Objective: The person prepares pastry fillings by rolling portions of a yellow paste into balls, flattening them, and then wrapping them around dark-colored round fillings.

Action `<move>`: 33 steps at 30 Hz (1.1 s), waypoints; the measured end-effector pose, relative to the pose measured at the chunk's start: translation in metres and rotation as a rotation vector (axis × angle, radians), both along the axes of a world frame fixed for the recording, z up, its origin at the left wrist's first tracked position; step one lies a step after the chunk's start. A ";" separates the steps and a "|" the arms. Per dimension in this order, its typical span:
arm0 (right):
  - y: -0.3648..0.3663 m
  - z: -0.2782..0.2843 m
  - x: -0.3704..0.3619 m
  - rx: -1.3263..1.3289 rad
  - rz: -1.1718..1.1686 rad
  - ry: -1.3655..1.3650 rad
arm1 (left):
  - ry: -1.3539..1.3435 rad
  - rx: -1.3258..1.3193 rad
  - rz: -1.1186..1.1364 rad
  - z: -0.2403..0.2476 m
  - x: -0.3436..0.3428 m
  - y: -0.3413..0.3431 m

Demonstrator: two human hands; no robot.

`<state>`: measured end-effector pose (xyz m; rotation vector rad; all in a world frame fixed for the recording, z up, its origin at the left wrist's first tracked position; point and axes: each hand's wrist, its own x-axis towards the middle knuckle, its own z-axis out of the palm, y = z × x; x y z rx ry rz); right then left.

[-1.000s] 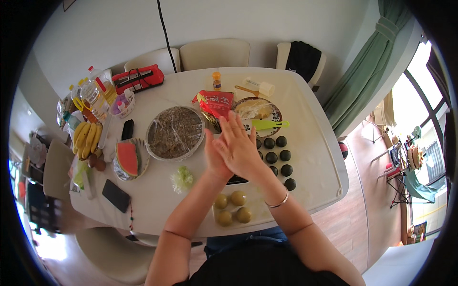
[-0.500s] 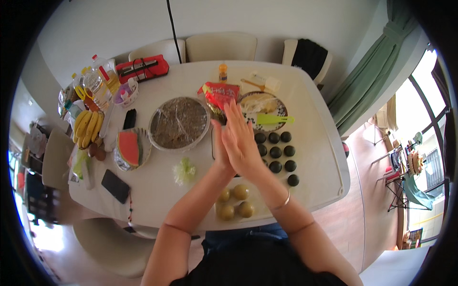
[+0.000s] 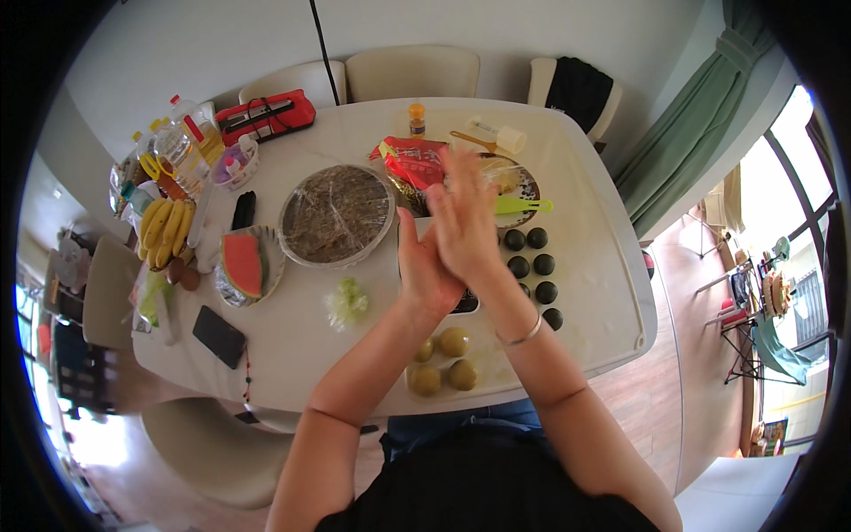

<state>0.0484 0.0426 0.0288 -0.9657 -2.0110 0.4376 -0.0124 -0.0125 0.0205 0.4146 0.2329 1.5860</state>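
Across the room, the left hand [image 3: 424,273] meets the right hand [image 3: 467,226] palm to palm above the surface [image 3: 288,348]; I can't tell whether their grip encloses anything. Four olive balls [image 3: 462,374] sit by the near edge, dark balls [image 3: 543,264] farther toward the right edge.

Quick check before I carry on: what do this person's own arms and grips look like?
The left grip and right grip are ungloved hands. The left arm and right arm show no sleeves or cables. A thin, silvery bracelet circles the right wrist; the left has none. A black top covers the torso.
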 end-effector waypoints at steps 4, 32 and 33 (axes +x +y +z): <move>0.003 -0.001 0.010 0.015 -0.056 0.148 | -0.184 0.047 -0.193 -0.002 -0.012 0.001; -0.005 -0.008 0.006 -0.171 0.335 0.056 | -0.050 -0.079 -0.035 0.001 -0.033 -0.002; -0.019 -0.009 0.004 -0.126 0.362 0.069 | -0.039 -0.059 0.018 -0.007 -0.038 0.002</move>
